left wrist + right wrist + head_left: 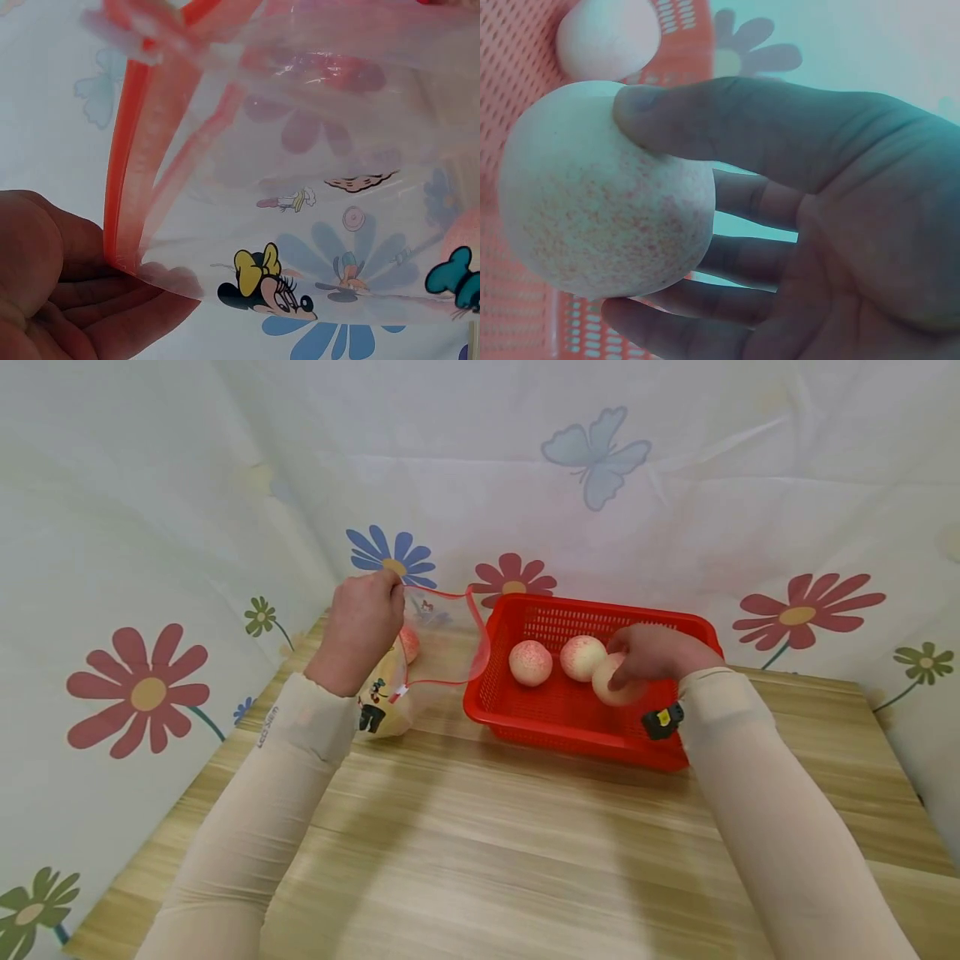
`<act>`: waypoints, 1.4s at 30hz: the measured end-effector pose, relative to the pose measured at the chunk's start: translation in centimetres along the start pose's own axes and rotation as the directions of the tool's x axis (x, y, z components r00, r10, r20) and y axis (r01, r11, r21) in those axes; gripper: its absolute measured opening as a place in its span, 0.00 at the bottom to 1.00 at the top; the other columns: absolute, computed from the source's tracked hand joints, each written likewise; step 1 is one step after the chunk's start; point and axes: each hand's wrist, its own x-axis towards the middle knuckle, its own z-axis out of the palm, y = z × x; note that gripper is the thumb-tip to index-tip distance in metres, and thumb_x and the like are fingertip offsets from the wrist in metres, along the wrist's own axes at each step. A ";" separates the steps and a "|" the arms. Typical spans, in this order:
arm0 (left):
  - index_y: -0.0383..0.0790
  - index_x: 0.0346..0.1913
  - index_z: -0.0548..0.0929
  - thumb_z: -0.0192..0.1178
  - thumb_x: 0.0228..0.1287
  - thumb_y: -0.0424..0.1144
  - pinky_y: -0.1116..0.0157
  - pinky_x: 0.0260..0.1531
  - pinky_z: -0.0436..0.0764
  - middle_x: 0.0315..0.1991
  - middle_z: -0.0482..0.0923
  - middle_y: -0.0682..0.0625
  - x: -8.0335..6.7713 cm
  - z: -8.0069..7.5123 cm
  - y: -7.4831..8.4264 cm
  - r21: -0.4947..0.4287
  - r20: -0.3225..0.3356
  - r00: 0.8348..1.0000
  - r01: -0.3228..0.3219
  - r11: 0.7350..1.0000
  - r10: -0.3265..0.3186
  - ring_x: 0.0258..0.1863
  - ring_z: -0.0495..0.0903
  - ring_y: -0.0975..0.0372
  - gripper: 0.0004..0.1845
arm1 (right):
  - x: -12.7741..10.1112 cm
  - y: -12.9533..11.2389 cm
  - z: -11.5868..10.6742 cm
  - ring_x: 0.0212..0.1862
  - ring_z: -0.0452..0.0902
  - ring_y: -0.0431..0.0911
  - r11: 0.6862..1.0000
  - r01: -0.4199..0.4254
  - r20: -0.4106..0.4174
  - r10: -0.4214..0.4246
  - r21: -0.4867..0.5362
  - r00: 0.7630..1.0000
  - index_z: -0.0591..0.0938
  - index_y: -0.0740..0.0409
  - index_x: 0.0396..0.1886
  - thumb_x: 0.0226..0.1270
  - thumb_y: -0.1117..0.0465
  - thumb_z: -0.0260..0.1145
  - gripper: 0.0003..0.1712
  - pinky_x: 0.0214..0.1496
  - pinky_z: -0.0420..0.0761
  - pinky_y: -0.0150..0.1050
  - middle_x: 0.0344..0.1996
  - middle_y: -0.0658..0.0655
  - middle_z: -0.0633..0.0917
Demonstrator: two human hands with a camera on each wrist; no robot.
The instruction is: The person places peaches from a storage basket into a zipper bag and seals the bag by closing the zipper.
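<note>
My left hand point(362, 625) pinches the rim of a clear zip bag point(240, 150) with a red zip edge and cartoon prints; its mouth stands open toward the basket. Inside the bag, a pinkish peach point(408, 644) shows partly behind the hand. Over the red plastic basket point(577, 745), my right hand point(663, 652) grips a pale peach point(607, 195) speckled with pink, thumb on one side and fingers round the other. Two more peaches lie in the basket: a pinker peach point(530, 662) at left and a paler peach point(583, 657) beside the held one.
The basket and bag are on a wood-grain table point(465, 852), close to a white backdrop point(450, 460) printed with flowers and a butterfly. A small black device point(663, 722) with a yellow mark sits at my right wrist, over the basket's front rim.
</note>
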 end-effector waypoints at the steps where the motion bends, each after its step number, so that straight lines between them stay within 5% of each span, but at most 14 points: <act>1: 0.27 0.41 0.82 0.49 0.72 0.35 0.53 0.36 0.82 0.33 0.84 0.36 0.0 0.0 0.0 -0.002 0.002 1.000 0.005 1.000 -0.005 0.31 0.83 0.46 0.15 | -0.1 -0.2 0.0 0.57 0.68 0.59 1.000 0.006 -0.005 -0.006 0.000 1.000 0.72 0.55 0.64 0.52 0.53 0.75 0.39 0.53 0.78 0.57 0.59 0.63 0.76; 18: 0.29 0.45 0.81 0.49 0.72 0.36 0.53 0.42 0.83 0.39 0.84 0.37 -0.1 0.2 0.2 -0.034 0.017 0.999 0.037 0.999 -0.037 0.35 0.83 0.46 0.14 | -2.3 -5.0 -0.2 0.52 0.72 0.54 0.991 0.132 -0.120 -0.135 -0.030 0.984 0.75 0.51 0.59 0.52 0.55 0.75 0.34 0.46 0.82 0.48 0.51 0.57 0.79; 42: 0.29 0.44 0.82 0.50 0.71 0.35 0.53 0.39 0.83 0.35 0.84 0.37 -0.5 0.2 0.3 -0.047 0.004 1.000 0.008 0.999 -0.008 0.32 0.83 0.47 0.13 | -2.3 -9.1 0.6 0.54 0.72 0.49 0.953 0.301 -0.271 -0.283 0.026 0.920 0.73 0.47 0.63 0.51 0.52 0.76 0.38 0.50 0.83 0.47 0.54 0.51 0.79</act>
